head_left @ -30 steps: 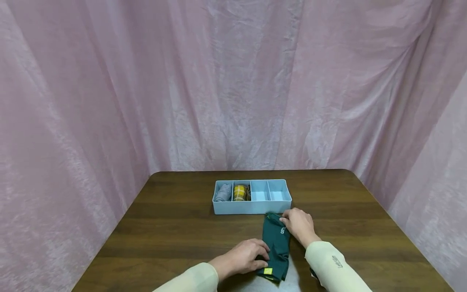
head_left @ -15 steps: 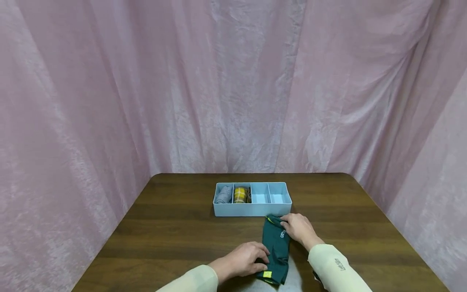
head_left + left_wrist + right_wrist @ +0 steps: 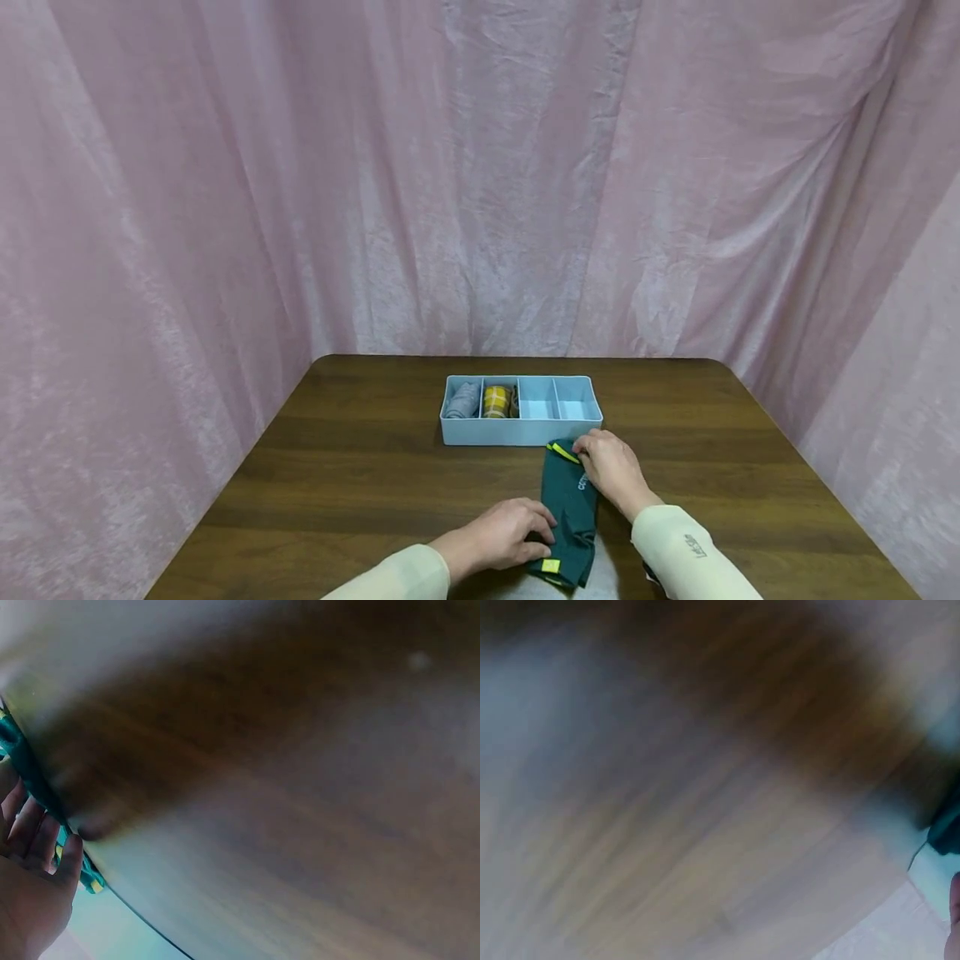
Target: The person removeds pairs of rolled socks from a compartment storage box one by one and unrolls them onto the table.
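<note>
A folded dark green garment [image 3: 567, 510] lies lengthwise on the table, with white lettering near its far end and a yellow patch at its near end. My right hand [image 3: 613, 473] pinches its far right corner, where a strip of yellow trim shows. Near the other end, my left hand [image 3: 504, 533] rests its fingertips along the left edge. The left wrist view shows the fingers of that hand [image 3: 37, 877] extended against the green cloth [image 3: 30, 766]. Only a sliver of the garment [image 3: 946, 834] appears in the right wrist view, with most of the right hand out of frame.
Just beyond the garment stands a light blue divided box [image 3: 517, 432]. A grey cloth roll [image 3: 462, 401] sits in its leftmost compartment, a yellow checked roll [image 3: 496, 402] in the one beside it. Pink curtains [image 3: 480, 183] hang behind the brown table [image 3: 337, 467].
My right hand has shifted slightly at the garment's far corner, and more yellow trim shows there. My left hand stays at the near end.
</note>
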A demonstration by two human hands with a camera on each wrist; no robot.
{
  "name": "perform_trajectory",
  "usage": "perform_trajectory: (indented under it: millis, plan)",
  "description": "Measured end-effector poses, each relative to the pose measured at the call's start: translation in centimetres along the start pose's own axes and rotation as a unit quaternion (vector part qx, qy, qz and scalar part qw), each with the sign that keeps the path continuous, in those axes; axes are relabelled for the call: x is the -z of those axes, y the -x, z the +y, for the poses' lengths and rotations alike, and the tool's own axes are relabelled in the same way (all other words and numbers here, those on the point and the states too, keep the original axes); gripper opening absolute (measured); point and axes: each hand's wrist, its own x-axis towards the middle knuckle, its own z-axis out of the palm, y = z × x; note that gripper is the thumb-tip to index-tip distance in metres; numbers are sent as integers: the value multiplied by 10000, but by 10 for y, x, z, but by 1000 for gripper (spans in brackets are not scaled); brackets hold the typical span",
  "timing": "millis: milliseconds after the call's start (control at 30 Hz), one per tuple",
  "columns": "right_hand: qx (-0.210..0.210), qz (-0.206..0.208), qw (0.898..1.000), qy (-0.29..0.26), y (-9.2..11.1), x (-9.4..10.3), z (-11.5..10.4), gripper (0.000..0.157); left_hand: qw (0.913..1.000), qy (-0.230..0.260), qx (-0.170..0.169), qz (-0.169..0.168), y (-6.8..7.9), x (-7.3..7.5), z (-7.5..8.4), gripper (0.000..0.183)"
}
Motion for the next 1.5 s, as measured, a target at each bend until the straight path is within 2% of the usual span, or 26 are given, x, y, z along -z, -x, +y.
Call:
perform_trajectory:
  millis: [100,267,433,667,933,1033,1133,1200,1267,1367,1500]
  plan:
    - [345,-385,9986,-73,3,4,3,14,10000,34,30,16,0,1,0,14]
    - [296,-1439,9891,-18,8,11,6,35,10000,-11,51,-41,1,2,-1,15]
    - [294,-1969,9795,294,9,13,7,45,9997,-107,-8,-197,0,4,-3,15]
    - [187,-2172,9748,483,9,8,6,48,9989,-172,-363,-243,5,6,-2,13]
    - [33,-2249,9738,342,11,7,4,49,9980,100,-378,-500,12,6,-1,13]
    - [73,-2137,9765,274,10,10,2,47,9978,55,-406,-527,13,7,-1,12]
    - [407,-1757,9834,208,7,14,0,42,9982,45,-379,-468,13,6,0,12]
    - [739,-1507,9856,204,5,15,-1,39,9988,-4,-326,-374,12,4,3,13]
    - [929,-1436,9851,196,4,15,-1,36,9994,-84,-183,-274,11,2,6,18]
    - [897,-1706,9812,123,5,14,0,38,9989,-385,157,-227,7,-2,15,33]
    - [658,-2089,9757,-25,8,14,3,48,9931,-862,654,-459,3,-6,27,50]
